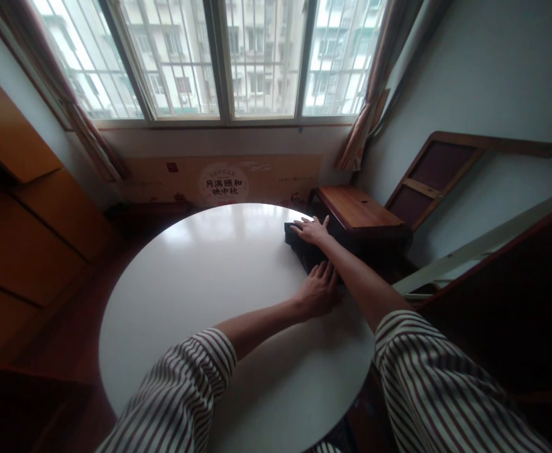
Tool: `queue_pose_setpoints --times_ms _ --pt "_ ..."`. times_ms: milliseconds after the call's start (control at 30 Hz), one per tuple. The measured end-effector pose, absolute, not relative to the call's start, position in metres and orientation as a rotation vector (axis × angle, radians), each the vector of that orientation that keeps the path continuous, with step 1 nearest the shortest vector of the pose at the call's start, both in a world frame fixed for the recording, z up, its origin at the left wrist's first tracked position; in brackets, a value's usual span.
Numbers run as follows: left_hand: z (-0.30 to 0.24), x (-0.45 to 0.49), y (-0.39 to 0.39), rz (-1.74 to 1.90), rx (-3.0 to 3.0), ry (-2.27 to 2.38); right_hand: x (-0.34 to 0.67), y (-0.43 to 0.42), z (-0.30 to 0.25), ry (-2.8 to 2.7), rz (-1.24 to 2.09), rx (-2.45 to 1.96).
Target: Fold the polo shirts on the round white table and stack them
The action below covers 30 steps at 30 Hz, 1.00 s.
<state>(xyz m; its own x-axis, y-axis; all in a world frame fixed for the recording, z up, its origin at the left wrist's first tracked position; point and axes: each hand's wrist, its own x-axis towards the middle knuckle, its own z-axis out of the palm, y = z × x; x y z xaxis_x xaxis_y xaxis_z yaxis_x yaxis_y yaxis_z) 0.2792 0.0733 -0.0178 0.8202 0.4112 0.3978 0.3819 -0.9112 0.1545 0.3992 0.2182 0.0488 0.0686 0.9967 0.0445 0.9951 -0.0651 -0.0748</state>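
Note:
A dark folded cloth (304, 248) lies at the far edge of the round white table (176, 296), partly hanging past the rim. My right hand (311, 230) rests flat on top of the cloth with its fingers spread. My left hand (318, 290) lies flat on the tabletop, its fingertips against the near side of the cloth. Both forearms reach out of striped sleeves (427, 377). The hands and forearms hide part of the cloth.
Behind the table stands a low wooden bench (356, 207), and a folded wooden chair (436, 173) leans on the right wall. A printed board (222, 182) sits below the barred window (224, 60). Orange wooden cabinets (26, 233) line the left side.

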Motion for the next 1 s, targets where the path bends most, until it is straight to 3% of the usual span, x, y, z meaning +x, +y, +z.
queue_pose_setpoints --times_ms 200,367,667,1000 --pt "0.006 0.242 0.055 0.612 2.933 0.540 0.375 0.216 0.075 -2.026 -0.051 -2.231" --pt "0.033 0.156 0.066 0.703 2.879 0.498 0.331 0.167 0.091 -2.041 -0.264 -1.916" --pt "0.002 0.036 0.154 0.922 2.634 1.082 0.277 0.089 0.013 -2.353 -0.070 -1.596" --pt "-0.012 0.018 0.153 1.001 2.513 0.974 0.299 0.093 -0.018 -2.233 0.078 -1.476"
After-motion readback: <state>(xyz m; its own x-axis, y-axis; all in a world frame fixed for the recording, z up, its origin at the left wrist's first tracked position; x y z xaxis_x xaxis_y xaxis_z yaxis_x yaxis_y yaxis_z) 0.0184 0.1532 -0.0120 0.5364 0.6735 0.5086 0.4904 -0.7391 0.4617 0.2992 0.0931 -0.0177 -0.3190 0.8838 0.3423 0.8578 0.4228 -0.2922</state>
